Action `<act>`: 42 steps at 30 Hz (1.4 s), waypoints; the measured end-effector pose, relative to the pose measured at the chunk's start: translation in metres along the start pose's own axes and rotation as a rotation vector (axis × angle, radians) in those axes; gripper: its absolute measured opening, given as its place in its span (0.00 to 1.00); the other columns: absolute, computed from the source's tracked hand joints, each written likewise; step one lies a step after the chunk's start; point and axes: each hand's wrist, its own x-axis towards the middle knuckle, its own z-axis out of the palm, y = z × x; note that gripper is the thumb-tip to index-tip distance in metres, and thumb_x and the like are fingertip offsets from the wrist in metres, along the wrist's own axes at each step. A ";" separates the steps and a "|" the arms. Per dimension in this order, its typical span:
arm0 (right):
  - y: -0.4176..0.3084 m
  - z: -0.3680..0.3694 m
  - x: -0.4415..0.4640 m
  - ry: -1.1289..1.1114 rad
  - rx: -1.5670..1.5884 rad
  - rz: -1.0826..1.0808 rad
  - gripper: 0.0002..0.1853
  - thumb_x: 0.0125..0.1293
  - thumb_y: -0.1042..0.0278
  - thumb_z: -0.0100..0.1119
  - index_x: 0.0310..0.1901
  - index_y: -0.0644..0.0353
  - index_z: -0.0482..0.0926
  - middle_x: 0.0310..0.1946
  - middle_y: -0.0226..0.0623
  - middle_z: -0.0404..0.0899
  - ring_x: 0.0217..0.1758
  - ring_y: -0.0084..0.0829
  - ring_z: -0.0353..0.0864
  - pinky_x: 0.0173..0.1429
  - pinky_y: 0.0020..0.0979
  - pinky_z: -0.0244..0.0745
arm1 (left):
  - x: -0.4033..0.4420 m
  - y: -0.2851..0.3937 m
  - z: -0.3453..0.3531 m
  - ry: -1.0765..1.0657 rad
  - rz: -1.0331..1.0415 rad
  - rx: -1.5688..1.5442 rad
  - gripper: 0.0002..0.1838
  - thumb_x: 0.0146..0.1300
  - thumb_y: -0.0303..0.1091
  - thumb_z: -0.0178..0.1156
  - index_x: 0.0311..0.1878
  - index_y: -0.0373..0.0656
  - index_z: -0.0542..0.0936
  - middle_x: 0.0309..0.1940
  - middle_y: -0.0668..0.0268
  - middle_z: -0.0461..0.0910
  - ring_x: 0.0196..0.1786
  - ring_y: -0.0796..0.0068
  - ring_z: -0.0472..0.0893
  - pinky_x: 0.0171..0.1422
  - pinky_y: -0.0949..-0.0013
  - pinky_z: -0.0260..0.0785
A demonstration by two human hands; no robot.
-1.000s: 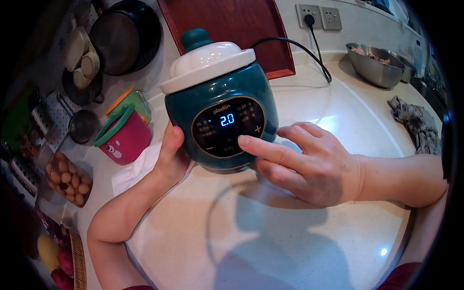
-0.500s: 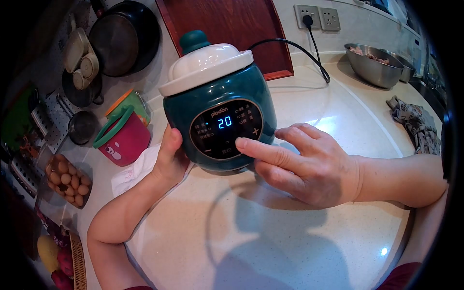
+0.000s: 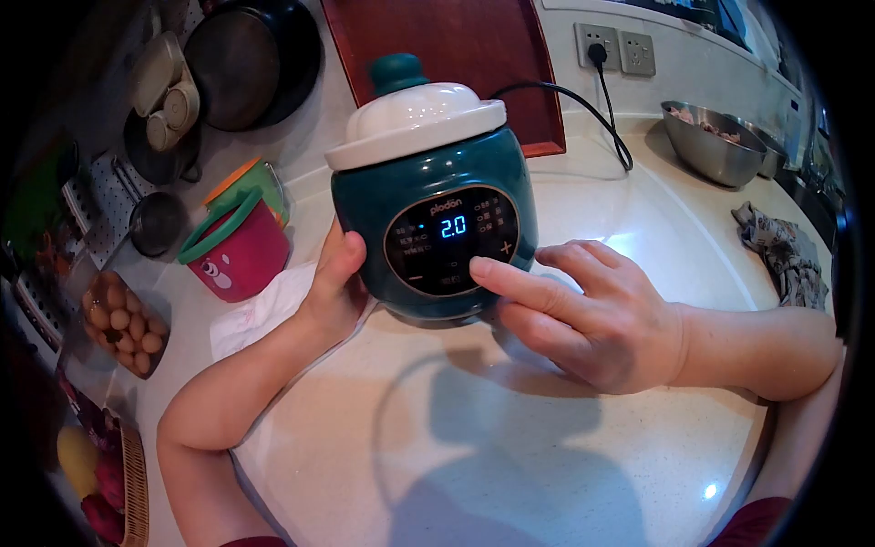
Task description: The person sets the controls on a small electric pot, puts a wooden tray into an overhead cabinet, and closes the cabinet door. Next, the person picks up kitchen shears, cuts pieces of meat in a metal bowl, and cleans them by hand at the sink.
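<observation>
A dark green electric stew pot (image 3: 365, 205) with a white lid (image 3: 419, 118) and a green knob (image 3: 396, 73) stands on the counter. Its black control panel (image 3: 424, 251) faces me and glows blue with "2.0". My left hand (image 3: 337, 278) grips the pot's left side, thumb in front, its other fingers mostly hidden behind. The index finger of my right hand (image 3: 592, 314) is stretched to the lower right part of the panel, at or just over its surface; I cannot tell if it presses. The other fingers are loosely bent and hold nothing.
A black cord runs from behind the pot to a wall socket (image 3: 597, 47). A red-brown tray (image 3: 510, 46) leans on the wall. Steel bowls (image 3: 711, 150) with meat and a patterned cloth (image 3: 784, 255) are at right. At left are a pink bucket (image 3: 241, 260), a white cloth (image 3: 264, 314) and eggs (image 3: 123, 324).
The view has shifted, so the pot and counter appear a little further right. The display read "20" and now reads "2.0". Both hands keep about the same place on the pot.
</observation>
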 end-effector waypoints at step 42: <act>-0.002 0.000 0.007 -0.040 -0.026 0.004 0.11 0.50 0.76 0.64 0.35 0.65 0.74 0.58 0.52 0.71 0.35 0.43 0.78 0.40 0.35 0.75 | 0.005 -0.003 0.000 0.081 0.075 0.019 0.58 0.45 0.65 0.67 0.69 0.42 0.48 0.60 0.51 0.61 0.65 0.57 0.64 0.69 0.62 0.61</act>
